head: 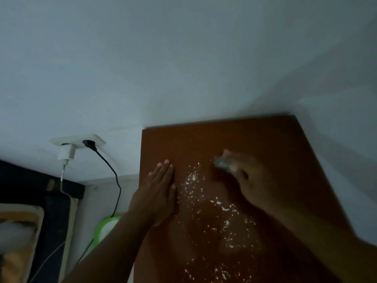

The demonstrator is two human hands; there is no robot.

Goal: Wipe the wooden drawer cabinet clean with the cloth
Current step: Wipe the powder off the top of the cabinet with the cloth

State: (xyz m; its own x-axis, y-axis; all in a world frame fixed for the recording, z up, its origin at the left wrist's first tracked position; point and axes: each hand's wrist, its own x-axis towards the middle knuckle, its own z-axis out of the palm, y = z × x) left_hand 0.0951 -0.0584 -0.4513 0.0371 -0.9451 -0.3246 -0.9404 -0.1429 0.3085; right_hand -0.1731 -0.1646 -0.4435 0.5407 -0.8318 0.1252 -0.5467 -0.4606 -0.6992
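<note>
The brown wooden top of the drawer cabinet (255, 139) fills the lower right, pushed against a pale wall. White powdery crumbs (222, 209) are scattered down its middle. My left hand (157, 193) lies flat, fingers together, on the top near its left edge, holding nothing. My right hand (251, 180) is blurred by motion over the top to the right of the crumbs, and its fingers are closed on a small grey-white cloth (223, 163) that touches the wood.
A wall socket (81, 140) at left holds a white charger (66, 153) and a black plug with a cable (114, 174) hanging down. A green and white object (106, 227) sits beside the cabinet's left side. Dark furniture stands at far left.
</note>
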